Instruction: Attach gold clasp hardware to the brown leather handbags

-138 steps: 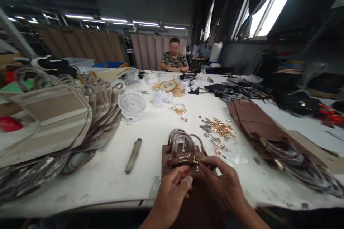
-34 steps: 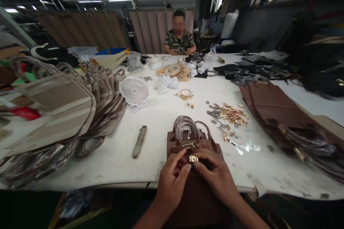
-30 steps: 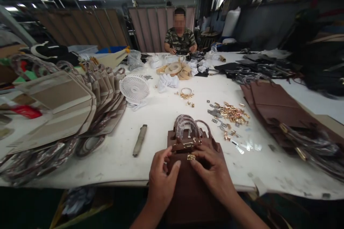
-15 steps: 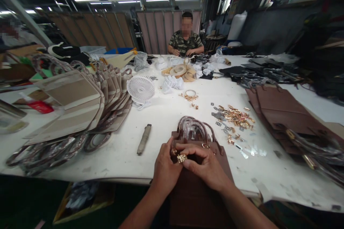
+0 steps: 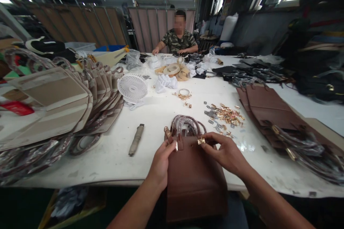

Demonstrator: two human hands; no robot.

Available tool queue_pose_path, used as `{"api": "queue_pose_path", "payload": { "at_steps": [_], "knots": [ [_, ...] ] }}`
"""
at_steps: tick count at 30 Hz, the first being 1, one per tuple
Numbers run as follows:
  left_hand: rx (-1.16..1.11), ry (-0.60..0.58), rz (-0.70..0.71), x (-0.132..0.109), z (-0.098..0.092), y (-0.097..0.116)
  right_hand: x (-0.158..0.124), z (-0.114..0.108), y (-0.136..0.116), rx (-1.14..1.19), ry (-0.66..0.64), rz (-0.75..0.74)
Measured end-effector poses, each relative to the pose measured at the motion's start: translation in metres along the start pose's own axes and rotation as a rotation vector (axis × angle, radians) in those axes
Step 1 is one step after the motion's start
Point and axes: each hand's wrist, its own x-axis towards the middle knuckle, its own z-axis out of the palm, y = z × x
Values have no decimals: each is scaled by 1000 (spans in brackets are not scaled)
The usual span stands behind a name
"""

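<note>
A brown handbag (image 5: 197,175) leans over the table's front edge, its plastic-wrapped handles (image 5: 185,123) standing up at the top. At its upper left corner my left hand (image 5: 160,166) is closed, thumb on a brown leather strap (image 5: 168,134) with a shiny metal piece (image 5: 176,146) beside the thumb tip. My right hand (image 5: 228,152) pinches a gold metal fitting (image 5: 201,141) between thumb and fingertips at the bag's upper right edge. Behind that hand lies a pile of gold fittings and grey metal plates (image 5: 227,113).
Beige bag pieces (image 5: 57,94) are stacked on the left, brown bags (image 5: 271,109) on the right. A wrapped tool (image 5: 136,139), a white fan (image 5: 133,87) and tape rolls (image 5: 172,68) lie between. A co-worker in camouflage (image 5: 179,39) sits across the table.
My hands have moved apart. The right hand has carried the gold fitting rightward, away from the left hand, along the bag's top edge. The co-worker's one arm has reached out sideways.
</note>
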Motion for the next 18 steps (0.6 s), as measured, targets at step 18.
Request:
{"api": "queue_pose_path", "payload": {
  "at_steps": [18],
  "knots": [
    [-265, -225, -355, 9, -11, -13, 12, 4, 15, -411, -142, -242]
  ]
}}
